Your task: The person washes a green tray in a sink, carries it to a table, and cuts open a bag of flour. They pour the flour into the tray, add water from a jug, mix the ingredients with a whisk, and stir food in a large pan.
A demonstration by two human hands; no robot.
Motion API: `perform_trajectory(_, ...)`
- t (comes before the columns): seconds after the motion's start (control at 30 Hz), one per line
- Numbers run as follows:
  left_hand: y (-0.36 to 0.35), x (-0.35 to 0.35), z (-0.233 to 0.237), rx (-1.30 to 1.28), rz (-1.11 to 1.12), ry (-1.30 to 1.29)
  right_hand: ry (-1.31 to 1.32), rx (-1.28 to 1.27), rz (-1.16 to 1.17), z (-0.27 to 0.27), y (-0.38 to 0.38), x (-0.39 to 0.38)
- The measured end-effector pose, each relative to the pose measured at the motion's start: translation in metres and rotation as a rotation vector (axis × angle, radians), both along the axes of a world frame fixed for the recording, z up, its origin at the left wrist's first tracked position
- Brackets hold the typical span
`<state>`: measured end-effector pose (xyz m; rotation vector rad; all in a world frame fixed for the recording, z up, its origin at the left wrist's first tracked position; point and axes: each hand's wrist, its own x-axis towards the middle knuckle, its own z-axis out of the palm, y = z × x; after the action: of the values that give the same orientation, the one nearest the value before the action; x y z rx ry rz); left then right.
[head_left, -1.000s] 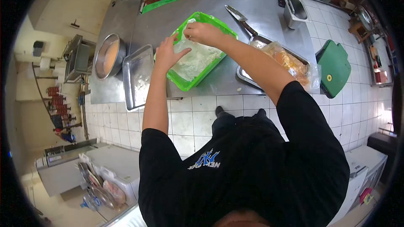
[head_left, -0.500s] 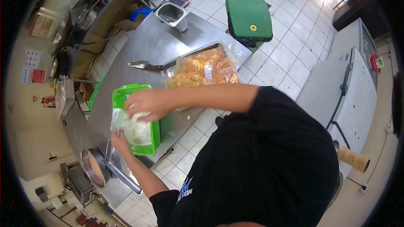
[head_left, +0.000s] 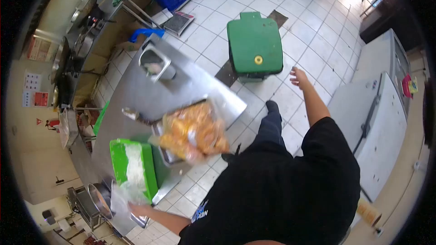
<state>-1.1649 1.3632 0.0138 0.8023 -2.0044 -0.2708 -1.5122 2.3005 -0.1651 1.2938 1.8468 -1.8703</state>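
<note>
My left hand [head_left: 140, 209] grips a crumpled, translucent plastic bag [head_left: 121, 198] beside the near end of a green tub [head_left: 150, 172]. White powder [head_left: 135, 165] that looks like flour lies inside the tub. Out to the right, my right hand [head_left: 298, 79] is stretched over the floor near the green lidded bin [head_left: 255, 45], fingers apart and holding nothing. Clear bags of orange-coloured raw meat [head_left: 193, 134] rest on a metal tray [head_left: 169, 156] next to the tub. Behind them lies a knife [head_left: 136, 115], somewhat blurred.
The steel table [head_left: 190, 79] has a corner pointing toward the bin. On its far end stands a deep metal container [head_left: 156, 63]. A metal bowl [head_left: 101, 201] sits left of the bag. A white chest freezer [head_left: 363, 127] is at my right; a scale [head_left: 178, 22] is beyond the table.
My right hand has left the powder and swung far right toward the bin. My left hand has pulled the plastic bag out of the tub to its near side. The view has shifted.
</note>
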Motion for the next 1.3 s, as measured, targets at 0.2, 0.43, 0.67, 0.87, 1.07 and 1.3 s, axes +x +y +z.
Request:
perform_trajectory(0.2,0.123,-0.019,0.056,0.243,0.172,0.227,0.045,0.132,0.128,-0.126,0.015,-0.107)
perform_trajectory(0.43,0.391,-0.207,0.139,1.204,-0.421,0.789,0.11,-0.086,0.151,-0.049,0.055,-0.142)
perform_trajectory(0.67,0.648,-0.346,-0.002,2.007,-0.612,0.468,0.021,-0.305,0.408,0.137,0.104,-0.223)
perform_trajectory(0.87,0.77,-0.444,-0.174,1.8,-0.448,-0.33,0.068,-0.118,0.441,0.143,0.117,-0.238)
perform_trajectory(1.07,0.803,-0.378,-0.214,1.675,-1.152,-0.428,0.326,0.144,0.602,0.072,0.144,-0.132)
perform_trajectory(1.3,0.618,-0.202,-0.033,1.229,-0.813,-0.117,0.839,0.268,0.901,0.236,-0.07,-0.06)
